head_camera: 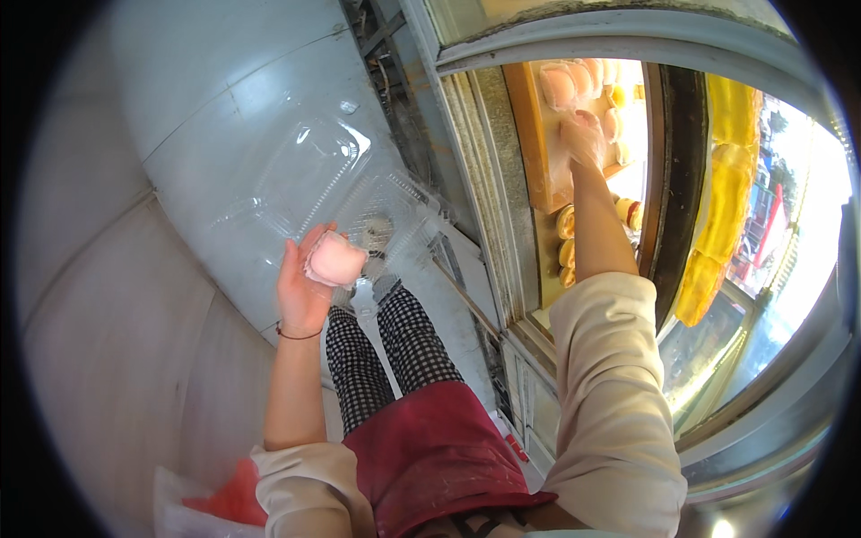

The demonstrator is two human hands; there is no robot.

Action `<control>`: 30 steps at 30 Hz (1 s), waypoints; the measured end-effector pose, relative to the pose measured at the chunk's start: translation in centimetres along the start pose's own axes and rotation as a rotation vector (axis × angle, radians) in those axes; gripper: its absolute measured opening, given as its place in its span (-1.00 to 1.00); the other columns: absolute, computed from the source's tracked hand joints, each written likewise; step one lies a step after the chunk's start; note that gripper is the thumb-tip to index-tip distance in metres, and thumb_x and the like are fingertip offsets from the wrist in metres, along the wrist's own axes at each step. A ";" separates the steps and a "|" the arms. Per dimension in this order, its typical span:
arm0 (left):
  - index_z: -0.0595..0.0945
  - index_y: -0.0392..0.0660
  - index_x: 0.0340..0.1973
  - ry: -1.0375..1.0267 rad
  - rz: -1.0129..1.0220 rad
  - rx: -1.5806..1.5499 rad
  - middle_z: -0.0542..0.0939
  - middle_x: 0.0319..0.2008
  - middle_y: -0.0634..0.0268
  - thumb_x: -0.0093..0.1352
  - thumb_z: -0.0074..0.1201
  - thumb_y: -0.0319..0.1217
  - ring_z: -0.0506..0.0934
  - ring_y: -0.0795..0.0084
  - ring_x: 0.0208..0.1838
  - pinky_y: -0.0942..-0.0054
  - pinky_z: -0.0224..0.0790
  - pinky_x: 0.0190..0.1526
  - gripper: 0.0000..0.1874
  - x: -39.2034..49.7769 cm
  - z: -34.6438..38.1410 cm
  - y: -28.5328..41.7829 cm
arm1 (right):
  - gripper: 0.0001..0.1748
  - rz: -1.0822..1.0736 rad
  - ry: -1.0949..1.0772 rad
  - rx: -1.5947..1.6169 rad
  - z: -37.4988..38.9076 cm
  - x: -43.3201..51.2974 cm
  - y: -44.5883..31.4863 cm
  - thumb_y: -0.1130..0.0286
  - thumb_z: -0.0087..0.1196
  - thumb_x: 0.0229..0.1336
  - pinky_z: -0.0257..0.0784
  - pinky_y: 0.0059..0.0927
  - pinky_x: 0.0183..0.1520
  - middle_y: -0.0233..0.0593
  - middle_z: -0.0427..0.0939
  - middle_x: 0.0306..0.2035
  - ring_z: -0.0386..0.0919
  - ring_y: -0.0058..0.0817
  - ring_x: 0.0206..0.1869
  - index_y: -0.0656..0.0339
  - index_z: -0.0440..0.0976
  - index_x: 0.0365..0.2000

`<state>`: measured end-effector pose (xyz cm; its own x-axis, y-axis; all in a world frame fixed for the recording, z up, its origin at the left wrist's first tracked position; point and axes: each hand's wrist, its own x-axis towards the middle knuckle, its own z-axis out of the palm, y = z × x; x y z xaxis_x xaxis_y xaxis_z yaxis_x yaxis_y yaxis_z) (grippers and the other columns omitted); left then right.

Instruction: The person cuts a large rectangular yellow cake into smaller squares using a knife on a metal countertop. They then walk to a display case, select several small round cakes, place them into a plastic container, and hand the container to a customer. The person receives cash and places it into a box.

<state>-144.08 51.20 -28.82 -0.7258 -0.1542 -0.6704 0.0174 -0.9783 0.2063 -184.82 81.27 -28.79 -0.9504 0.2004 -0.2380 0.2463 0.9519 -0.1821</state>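
Low in front of me, my left hand [306, 282] is turned palm up under an open clear plastic clamshell container [336, 181]. A pink wrapped pastry [336, 259] rests over the palm, at the container's near end. My right hand [584, 138], in a thin clear plastic glove, reaches into a lit display case. Its fingers are at a row of pink pastries [558, 86] on a wooden tray [528, 128]; whether they grip one is hard to tell. Yellow and pale pastries [612, 124] stand just right of that hand.
The case's metal frame [484, 195] surrounds my right arm. Round baked pastries [567, 254] lie below the tray, and long yellow pastries [723, 202] stand beyond a dark divider. A red thing in a plastic bag [232, 494] is at lower left. Tiled floor [202, 134] shows beneath the container.
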 end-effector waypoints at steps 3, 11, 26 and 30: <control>0.35 -0.38 0.17 0.076 0.002 0.004 0.39 0.19 0.04 0.51 -0.35 -0.04 0.37 0.15 0.22 0.15 0.18 0.25 -0.38 -0.1 0.1 -0.2 | -0.49 -0.005 -0.197 0.733 -1.1 -4.0 -1.5 0.40 0.08 0.07 0.41 -0.49 -0.26 -0.23 0.50 -0.28 0.49 -0.48 -0.28 0.06 0.30 0.08; 0.33 -0.35 0.20 0.016 -0.037 0.121 0.40 0.18 0.08 0.51 -0.37 -0.03 0.36 0.16 0.23 0.17 0.18 0.23 -0.38 -0.4 1.4 -0.6 | -0.65 -1.143 -0.215 0.428 -4.6 -24.4 -10.0 0.57 0.13 -0.05 0.43 -0.24 0.01 -0.11 0.46 -0.08 0.45 -0.14 -0.01 0.13 0.45 -0.17; 0.33 -0.36 0.18 -0.024 0.013 -0.033 0.38 0.20 0.06 0.49 -0.37 0.04 0.30 0.17 0.29 0.16 0.07 0.31 -0.33 -1.3 -1.2 0.5 | -0.50 -0.409 0.039 0.661 -3.5 -19.3 -8.9 0.38 0.10 0.12 0.37 -0.21 0.11 -0.02 0.35 0.10 0.38 -0.29 0.08 0.27 0.30 0.08; 0.28 -0.34 0.23 -0.051 0.059 -0.043 0.29 0.28 0.02 0.51 -0.40 0.01 0.22 0.13 0.35 0.10 -0.01 0.35 -0.35 -1.4 -3.2 1.7 | -0.44 -0.076 0.325 0.119 -1.8 -5.3 -5.5 0.30 0.03 0.11 0.35 -0.18 0.14 0.05 0.26 0.16 0.38 -0.17 0.14 0.23 0.26 0.13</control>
<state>-140.84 49.28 -29.79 -0.7570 -0.2057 -0.6202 0.0898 -0.9729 0.2130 -181.50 75.41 -24.80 -0.9729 0.2118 0.0925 0.1753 0.9371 -0.3019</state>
